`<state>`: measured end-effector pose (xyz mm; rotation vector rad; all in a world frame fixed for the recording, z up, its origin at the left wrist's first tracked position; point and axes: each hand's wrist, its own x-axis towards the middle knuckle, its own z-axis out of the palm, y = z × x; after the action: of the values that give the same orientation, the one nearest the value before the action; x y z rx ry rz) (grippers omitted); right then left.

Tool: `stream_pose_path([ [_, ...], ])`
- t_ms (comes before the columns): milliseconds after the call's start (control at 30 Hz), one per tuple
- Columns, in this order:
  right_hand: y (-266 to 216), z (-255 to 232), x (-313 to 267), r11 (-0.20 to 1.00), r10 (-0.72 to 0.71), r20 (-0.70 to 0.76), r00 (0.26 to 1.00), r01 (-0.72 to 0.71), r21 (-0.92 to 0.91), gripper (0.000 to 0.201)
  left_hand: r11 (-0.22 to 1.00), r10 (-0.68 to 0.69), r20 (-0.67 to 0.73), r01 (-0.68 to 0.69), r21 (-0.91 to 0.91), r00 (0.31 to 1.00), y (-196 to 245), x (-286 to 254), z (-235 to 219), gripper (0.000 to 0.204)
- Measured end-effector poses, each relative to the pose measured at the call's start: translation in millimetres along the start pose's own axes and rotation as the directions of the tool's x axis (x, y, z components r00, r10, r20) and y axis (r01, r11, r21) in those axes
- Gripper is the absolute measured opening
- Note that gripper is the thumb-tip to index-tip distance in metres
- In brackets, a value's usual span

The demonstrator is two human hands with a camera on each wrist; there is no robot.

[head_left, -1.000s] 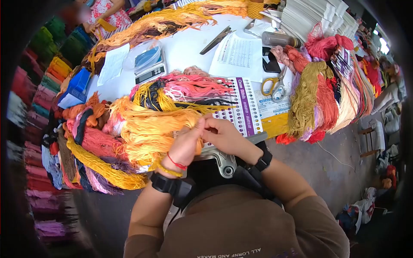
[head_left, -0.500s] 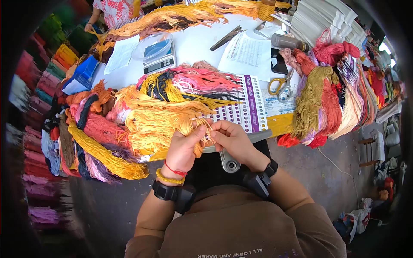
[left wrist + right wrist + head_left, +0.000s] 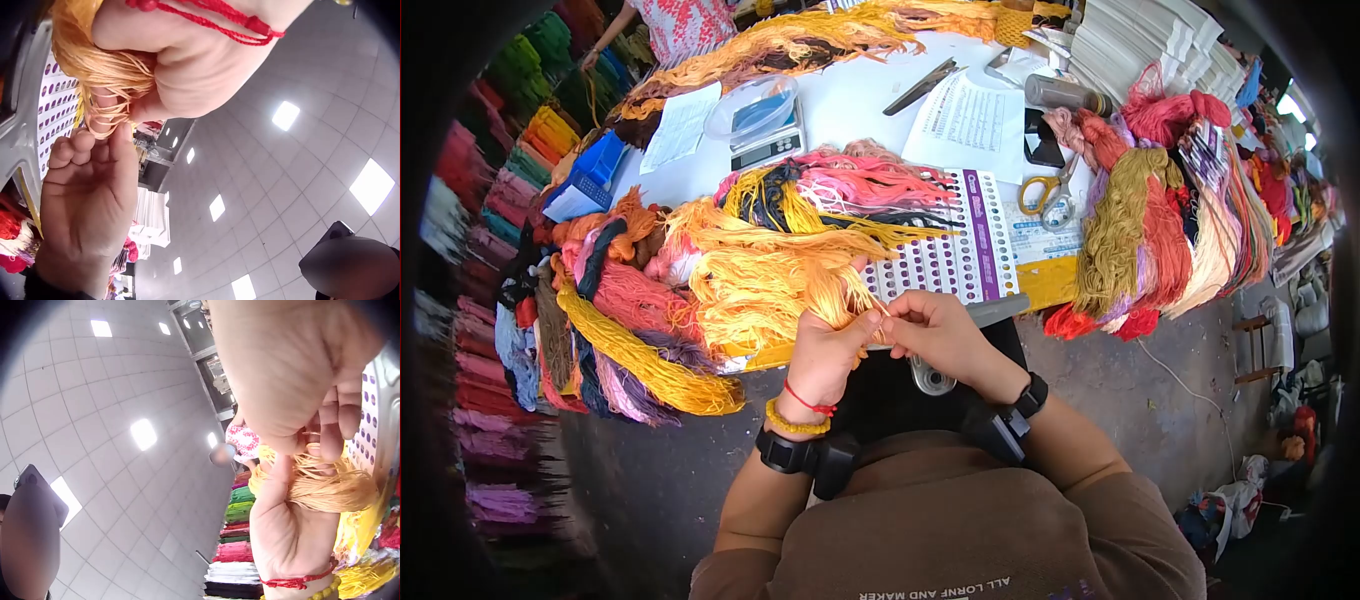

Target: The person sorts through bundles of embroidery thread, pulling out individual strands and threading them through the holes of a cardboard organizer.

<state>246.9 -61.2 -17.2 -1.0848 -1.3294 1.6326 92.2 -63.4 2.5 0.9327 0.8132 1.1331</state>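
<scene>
My left hand (image 3: 825, 350), with a red cord and yellow beads at its wrist, grips one end of a light-orange thread hank (image 3: 832, 290) at the table's near edge. Looped strands (image 3: 112, 81) stick out between its thumb and fingers in the left wrist view. The fingertips of my right hand (image 3: 945, 335) meet the left thumb and pinch a few of these strands. In the right wrist view the bunched thread (image 3: 331, 487) lies across the left palm, under the right fingers. More orange thread (image 3: 740, 290) spreads over the table on the left.
A hole-punched card (image 3: 980, 235) lies behind the hands, under pink, yellow and black threads (image 3: 780, 200). Scissors (image 3: 1048, 195), a scale (image 3: 765, 148) and printed sheets (image 3: 970, 125) sit farther back. Hanks (image 3: 1165, 230) hang over the right edge. Another person (image 3: 685, 30) stands beyond the table.
Half a second ago the fingertips were slightly apart with fine strands between them; now they meet. The right hand has moved slightly down, while the left hand keeps its grip on the hank.
</scene>
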Motion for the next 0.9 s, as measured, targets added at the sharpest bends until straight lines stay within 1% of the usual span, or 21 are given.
stream_pose_path([
  [100,-5.7,-0.7,-2.6,1.0,0.006,-0.009,1.0,-0.006,-0.004,0.017,1.0,-0.003,0.009,0.002,0.025,1.0,0.6,0.5,-0.1,0.054],
  [133,-6.7,-1.2,-3.1,1.0,0.009,-0.011,1.0,-0.009,-0.001,0.017,0.999,0.015,-0.002,-0.015,0.035,1.0,-0.3,1.3,-0.3,0.054],
  [300,2.7,-5.0,0.6,0.999,0.009,-0.021,1.0,-0.008,0.035,0.016,0.997,0.037,-0.032,-0.035,0.066,0.999,-3.2,4.7,1.3,0.054],
  [367,4.3,-6.2,1.0,0.999,0.002,-0.031,1.0,-0.001,0.047,0.015,0.999,0.034,-0.055,-0.034,0.001,0.998,-3.9,6.6,3.3,0.055],
  [400,2.7,-6.5,0.1,0.998,-0.014,-0.06,0.998,0.017,0.06,0.015,0.999,0.032,-0.053,-0.032,0.001,0.998,-4.4,7.4,2.8,0.055],
  [500,1.8,-7.1,-0.9,0.996,-0.03,-0.115,0.993,0.04,0.08,0.014,1.0,0.019,-0.01,-0.019,-0.007,1.0,-5.4,9.2,2.9,0.056],
  [567,2.2,-8.2,-0.6,0.995,-0.032,-0.14,0.99,0.044,0.087,0.013,0.994,0.086,0.0,-0.086,0.074,0.996,-5.4,9.7,8.5,0.056],
  [633,3.7,-10.1,-0.3,0.999,-0.045,-0.127,0.991,0.045,-0.001,0.012,0.989,0.101,-0.006,-0.1,0.11,0.995,-9.1,10.9,8.9,0.056],
  [667,4.5,-10.1,-0.3,0.999,-0.045,-0.129,0.991,0.045,0.0,0.012,0.983,0.118,-0.015,-0.115,0.145,0.993,-10.3,11.3,8.9,0.056],
  [700,5.5,-9.4,-0.5,0.998,-0.065,-0.147,0.987,0.068,0.017,0.012,0.983,0.118,-0.014,-0.115,0.146,0.993,-10.0,11.4,8.6,0.056],
  [767,5.0,-9.8,-0.7,0.995,-0.084,-0.168,0.982,0.091,0.033,0.011,0.996,0.068,-0.029,-0.067,0.052,0.997,-8.2,11.6,6.6,0.049],
  [800,2.9,-10.5,-0.9,0.974,-0.031,-0.155,0.987,0.064,0.219,0.012,0.996,0.068,-0.027,-0.066,0.052,0.997,-6.1,11.7,5.2,0.049],
  [833,0.8,-11.1,-0.8,0.917,0.019,-0.131,0.991,0.035,0.397,0.012,0.996,-0.013,-0.051,0.008,-0.088,0.999,-2.9,11.5,3.3,0.041],
  [867,-1.0,-12.6,-1.5,0.917,0.019,-0.131,0.991,0.035,0.397,0.012,0.97,-0.096,-0.065,0.079,-0.229,0.993,-0.3,11.3,1.4,0.034],
  [900,-2.7,-15.3,-3.1,0.857,0.063,-0.037,0.997,-0.035,0.514,0.013,0.97,-0.096,-0.065,0.079,-0.229,0.993,1.7,11.3,-0.3,0.034],
])
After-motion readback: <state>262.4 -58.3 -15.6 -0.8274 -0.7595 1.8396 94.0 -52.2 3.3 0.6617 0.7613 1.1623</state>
